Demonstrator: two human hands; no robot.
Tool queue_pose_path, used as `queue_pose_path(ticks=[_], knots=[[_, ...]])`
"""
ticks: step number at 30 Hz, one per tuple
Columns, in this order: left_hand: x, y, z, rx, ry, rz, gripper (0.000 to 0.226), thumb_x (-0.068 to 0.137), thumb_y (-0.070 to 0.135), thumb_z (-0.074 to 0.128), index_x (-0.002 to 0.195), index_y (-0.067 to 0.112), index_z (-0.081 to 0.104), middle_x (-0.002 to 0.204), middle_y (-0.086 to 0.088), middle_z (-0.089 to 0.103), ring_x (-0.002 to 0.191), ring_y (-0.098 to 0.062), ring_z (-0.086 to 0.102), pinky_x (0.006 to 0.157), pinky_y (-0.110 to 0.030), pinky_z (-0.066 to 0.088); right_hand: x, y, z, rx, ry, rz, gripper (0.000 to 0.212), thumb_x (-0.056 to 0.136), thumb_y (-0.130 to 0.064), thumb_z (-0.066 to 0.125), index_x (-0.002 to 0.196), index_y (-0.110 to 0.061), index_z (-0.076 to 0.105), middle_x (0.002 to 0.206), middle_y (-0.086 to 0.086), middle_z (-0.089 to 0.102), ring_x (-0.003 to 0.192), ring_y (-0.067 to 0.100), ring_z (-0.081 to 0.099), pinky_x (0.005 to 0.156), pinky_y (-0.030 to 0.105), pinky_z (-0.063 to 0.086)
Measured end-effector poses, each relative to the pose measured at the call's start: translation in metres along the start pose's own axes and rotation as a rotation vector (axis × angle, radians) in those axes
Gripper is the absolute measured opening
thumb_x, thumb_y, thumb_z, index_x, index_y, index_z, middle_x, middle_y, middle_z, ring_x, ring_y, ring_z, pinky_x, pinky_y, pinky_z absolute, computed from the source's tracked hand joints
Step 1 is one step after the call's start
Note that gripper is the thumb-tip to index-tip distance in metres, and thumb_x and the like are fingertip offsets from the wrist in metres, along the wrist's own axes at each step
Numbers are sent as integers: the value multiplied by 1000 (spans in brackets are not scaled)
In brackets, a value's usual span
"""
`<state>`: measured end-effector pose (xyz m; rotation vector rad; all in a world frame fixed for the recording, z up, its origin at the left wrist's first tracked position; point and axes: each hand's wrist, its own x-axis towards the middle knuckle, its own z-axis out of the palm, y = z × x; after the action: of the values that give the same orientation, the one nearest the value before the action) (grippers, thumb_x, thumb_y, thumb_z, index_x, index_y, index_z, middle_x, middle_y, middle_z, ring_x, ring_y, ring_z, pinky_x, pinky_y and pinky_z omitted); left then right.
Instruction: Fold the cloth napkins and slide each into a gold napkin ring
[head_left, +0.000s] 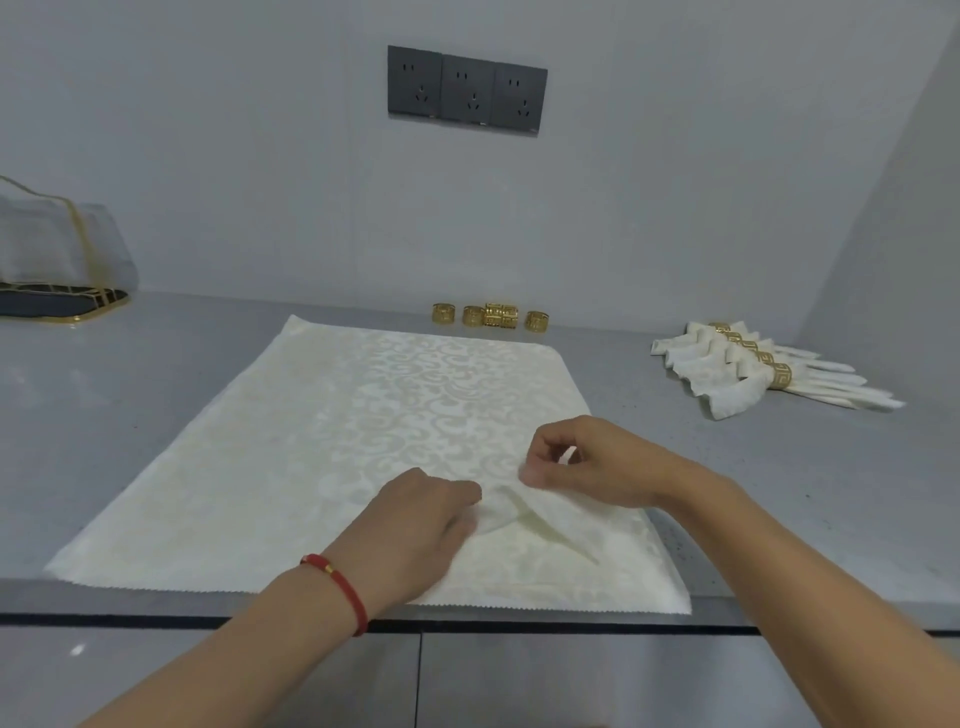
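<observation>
On the bench: the cloth napkin (332, 441) lies spread flat on the grey bench (130, 415), its near pinked edge just at the bench's front lip.
Left hand: the left hand (415, 525) rests on the napkin near its middle front, fingers curled down onto a small raised pleat (511, 512); it appears to pinch that fold.
Right hand: the right hand (597, 462) hovers just above the napkin, thumb and forefinger pinching a bit of the same cloth lifted off the surface.
Handling: by the look of it the cloth is light, soft and limp, a damask weave that holds a crease only while pinched; it could slide on the smooth bench.
Where to hold: best taken at the pleat's crest with both hands close together, gathering fold by fold.
Long axis: the napkin runs longest from the near edge away toward the wall, skewed slightly left at the near end.
Rings: four spare gold napkin rings (491, 316) stand in a row beyond the far edge, well apart from the hands.
Done: finished napkins (753, 371), each ringed, lie fanned at the right, tips pointing right.
</observation>
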<state>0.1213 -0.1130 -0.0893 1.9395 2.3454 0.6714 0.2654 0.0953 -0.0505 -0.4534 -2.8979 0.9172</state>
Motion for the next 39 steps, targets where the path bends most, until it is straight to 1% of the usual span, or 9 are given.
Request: queue_pose_path(ticks=[5,8,13,17,23,28,31,34,39], knots=[[-3,-8,-11,-211,85,-133,20,97,11,45,88,28,48,78,8,60,71,-10,54,60,-19,39,-3,36,-15,-120,12,116,39,79,-53,83,115,-46,71,127,-29,64,125,-6,54,111,29,40],[-6,-9,-12,-157,118,-182,15,100,14,41,92,26,41,71,6,54,65,-12,48,57,-22,34,-2,53,-15,-38,233,74,9,92,-37,74,99,-32,79,106,-21,75,105,-1,67,104,36,50],[-4,-2,-9,7,68,-187,12,102,17,35,98,27,33,71,2,50,63,-17,44,59,-31,33,-17,46,-13,-88,335,22,20,102,-33,60,83,-31,66,79,-5,69,75,17,63,77,41,52],[-4,3,-16,-4,5,-201,10,105,23,32,96,26,37,72,-1,49,64,-19,43,56,-32,32,-50,43,-14,-106,320,35,23,102,-35,59,79,-36,63,68,-3,63,56,7,47,59,28,39],[-15,3,-40,-58,-111,-243,21,105,25,35,88,22,46,72,2,52,62,-14,45,57,-28,34,-73,17,4,42,278,48,25,101,-32,61,78,-31,69,67,-13,58,59,4,42,61,25,37],[-21,-10,-81,-106,-309,-308,17,101,26,44,93,24,59,96,5,65,93,-23,61,75,-28,42,-76,-11,10,232,175,51,29,103,-46,54,83,-30,67,73,-6,48,67,11,40,64,27,37],[-16,-27,-95,-263,-353,-365,17,88,24,57,71,25,58,75,10,59,74,-14,55,71,-28,41,-71,-18,11,279,90,54,28,101,-56,51,95,-33,66,85,-13,58,78,6,49,78,26,41],[-1,-48,-90,-465,-225,-470,24,97,27,56,75,17,53,72,-2,50,67,-18,45,66,-30,35,-56,-16,9,335,29,71,13,97,-40,64,109,-37,62,86,-11,65,75,5,56,74,25,44],[31,-76,-74,-205,-208,-560,47,99,58,40,79,17,49,70,1,47,62,-16,42,63,-28,30,-9,3,4,223,141,49,16,100,-24,56,106,-39,60,91,-4,70,74,10,58,69,29,46]])
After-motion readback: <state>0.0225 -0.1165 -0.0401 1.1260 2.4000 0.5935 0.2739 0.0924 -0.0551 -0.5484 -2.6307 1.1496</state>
